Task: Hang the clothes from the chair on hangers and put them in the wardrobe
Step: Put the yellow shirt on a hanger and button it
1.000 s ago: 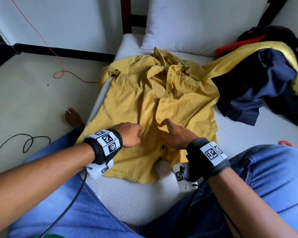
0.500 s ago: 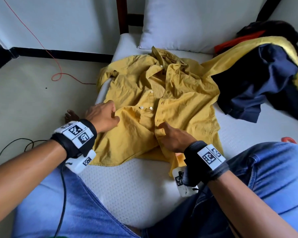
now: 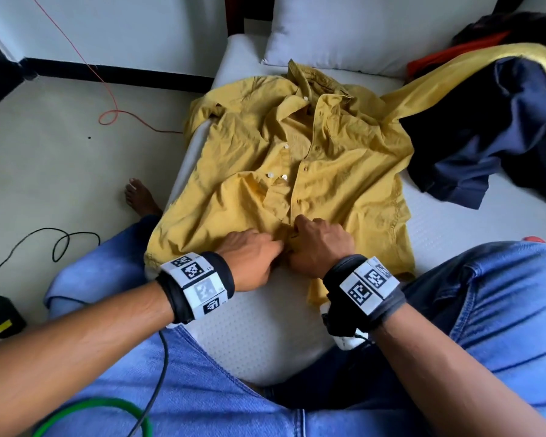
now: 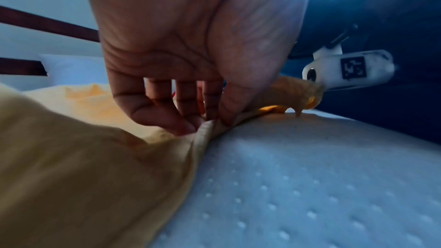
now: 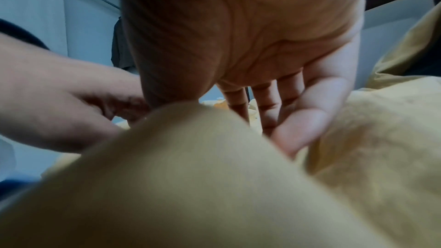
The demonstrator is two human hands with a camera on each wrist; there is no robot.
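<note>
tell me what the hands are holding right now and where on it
Both hold the yellow shirt. The left hand pinches its front edge near the bottom hem; the right hand grips the opposite front edge beside it.

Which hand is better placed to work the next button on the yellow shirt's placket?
Probably the left hand: it pinches the button-side edge of the yellow shirt. The right hand steadies the buttonhole edge beside it.

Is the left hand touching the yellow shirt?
Touching. The left wrist view shows the left hand pinching the edge of the yellow shirt between thumb and fingers, just above the white mattress.
</note>
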